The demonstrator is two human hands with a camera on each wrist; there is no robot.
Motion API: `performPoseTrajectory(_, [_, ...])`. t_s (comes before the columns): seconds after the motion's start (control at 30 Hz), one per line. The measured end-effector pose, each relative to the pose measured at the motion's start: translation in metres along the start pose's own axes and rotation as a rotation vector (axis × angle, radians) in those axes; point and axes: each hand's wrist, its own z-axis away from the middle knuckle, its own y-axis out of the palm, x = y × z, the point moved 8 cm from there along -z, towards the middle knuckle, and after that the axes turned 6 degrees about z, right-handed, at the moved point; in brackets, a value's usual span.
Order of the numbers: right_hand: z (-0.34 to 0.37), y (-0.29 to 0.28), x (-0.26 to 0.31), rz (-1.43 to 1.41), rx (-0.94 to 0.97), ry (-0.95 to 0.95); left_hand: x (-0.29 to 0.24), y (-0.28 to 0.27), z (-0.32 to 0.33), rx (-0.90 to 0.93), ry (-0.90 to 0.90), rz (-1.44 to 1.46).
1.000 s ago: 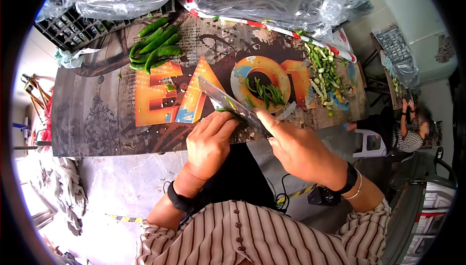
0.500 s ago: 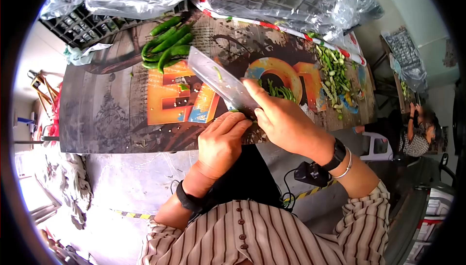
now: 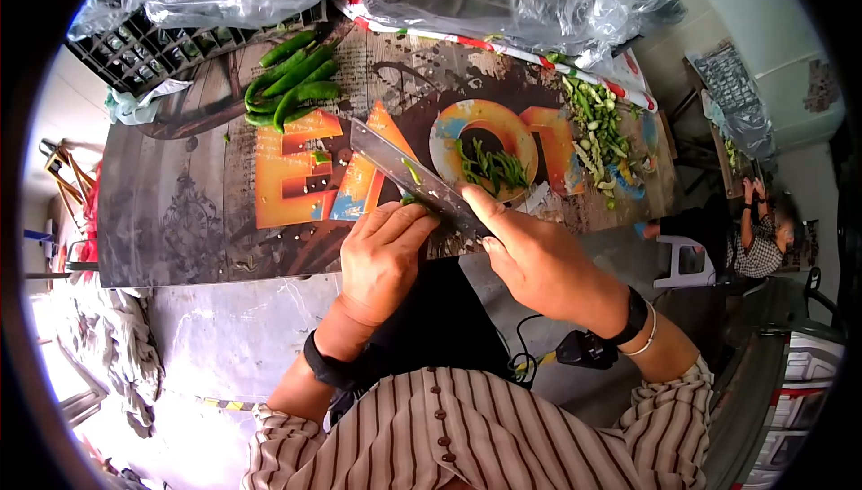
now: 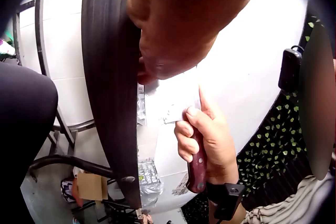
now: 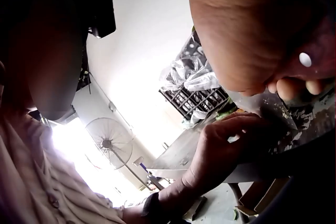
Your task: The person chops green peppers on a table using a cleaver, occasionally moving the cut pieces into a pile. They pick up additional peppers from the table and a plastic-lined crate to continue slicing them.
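Observation:
In the head view my right hand grips a broad-bladed kitchen knife, index finger stretched along the blade. Its dark red riveted handle shows in the left wrist view. Bits of green cling to the steel. My left hand pinches a green pepper against the table right beside the blade; most of that pepper is hidden under the fingers. Just beyond the knife lies a small heap of sliced green strips. Several whole green peppers lie at the back left.
A longer pile of chopped peppers lies on the table's right side. Behind the printed tabletop stand a black crate and plastic sheeting. Another person sits far right near a white stool.
Half a second ago the knife was lifted higher, toward the whole peppers; now it is lower, beside the left fingertips. The left hand keeps its pinch. The head view shifted slightly and came back.

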Motion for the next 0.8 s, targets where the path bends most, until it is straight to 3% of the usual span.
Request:
performPoseTrajectory(0.33, [-0.002,0.007,0.005,0.11,0.125,-0.045,0.004,0.0,-0.004,0.036,-0.065,0.005])
performPoseTrajectory(0.53, [-0.028,0.019,0.005,0.067,0.049,-0.043,0.003,0.0,-0.005,0.018,-0.023,-0.033])
performPoseTrajectory(0.6, [-0.043,0.023,0.02,0.099,-0.006,-0.179,0.004,-0.001,-0.001,0.019,-0.042,-0.035])
performPoseTrajectory(0.67, [-0.052,0.025,0.023,0.134,0.005,-0.197,0.009,0.002,0.004,0.055,-0.076,-0.041])
performPoseTrajectory(0.8, [-0.045,0.016,-0.013,-0.012,0.015,-0.017,0.003,-0.002,0.001,-0.017,-0.026,0.017])
